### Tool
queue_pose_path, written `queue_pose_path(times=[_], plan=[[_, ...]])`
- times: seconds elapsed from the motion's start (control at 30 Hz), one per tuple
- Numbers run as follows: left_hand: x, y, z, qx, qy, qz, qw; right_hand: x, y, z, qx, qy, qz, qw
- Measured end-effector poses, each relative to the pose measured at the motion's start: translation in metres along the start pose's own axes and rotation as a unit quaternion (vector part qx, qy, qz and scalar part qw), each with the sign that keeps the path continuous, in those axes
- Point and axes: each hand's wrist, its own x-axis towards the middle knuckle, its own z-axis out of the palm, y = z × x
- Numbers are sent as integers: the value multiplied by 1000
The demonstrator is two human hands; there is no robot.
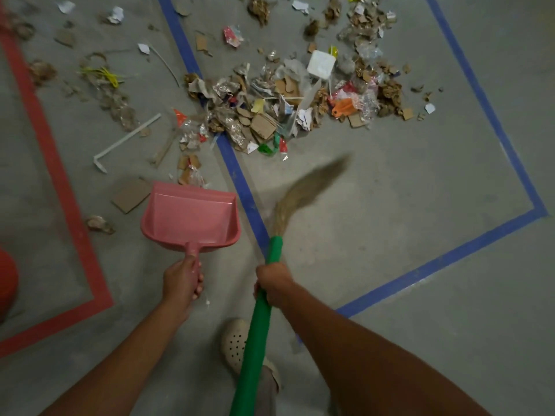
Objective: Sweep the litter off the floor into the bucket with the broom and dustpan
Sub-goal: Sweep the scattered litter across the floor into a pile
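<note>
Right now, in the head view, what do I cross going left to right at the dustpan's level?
red tape line → flat cardboard piece → pink dustpan → near blue tape line → broom (bristle end) → far blue tape line

Grey floor (390, 223), blue tape (232, 168), red tape (71, 205) — litter (270, 109) heaped over blue tape

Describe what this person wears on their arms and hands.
The left hand and right hand are bare: no gloves, rings, watch or bands visible. No sleeves show anywhere down to the picture's lower edge.
</note>
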Motion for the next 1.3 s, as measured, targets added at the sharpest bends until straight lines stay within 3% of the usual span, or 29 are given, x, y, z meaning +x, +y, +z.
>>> queue_pose_path(times=[0.17, 0.33, 0.53, 0.8, 0.87, 1.0, 1.17, 1.23, 1.3], plan=[[6, 10, -16, -21, 7, 4, 1000, -29, -79, -4, -74, 5, -137, 988], [-1, 31, -33, -47, 28, 11, 998, -56, -113, -7, -150, 29, -247, 957], [-11, 53, -55, -72, 50, 16, 996, -79, -118, 1, -269, 51, -308, 911], [-6, 35, -72, -106, 124, -31, 986, -69, -121, 24, -334, -24, -315, 888], [-6, 30, -70, -116, 160, -51, 979, -57, -117, 26, -387, -53, -325, 861], [-4, 12, -61, -139, 231, -111, 957, -27, -112, 24, -562, -79, -353, 744], [1, -7, -37, -123, 288, -193, 930, 14, -127, 18, -681, -122, -318, 648], [1, -7, -21, -137, 285, -186, 930, 32, -143, 12, -691, -121, -295, 649], [1, 2, -3, -158, 268, -171, 935, 47, -166, 4, -673, -106, -272, 679]])
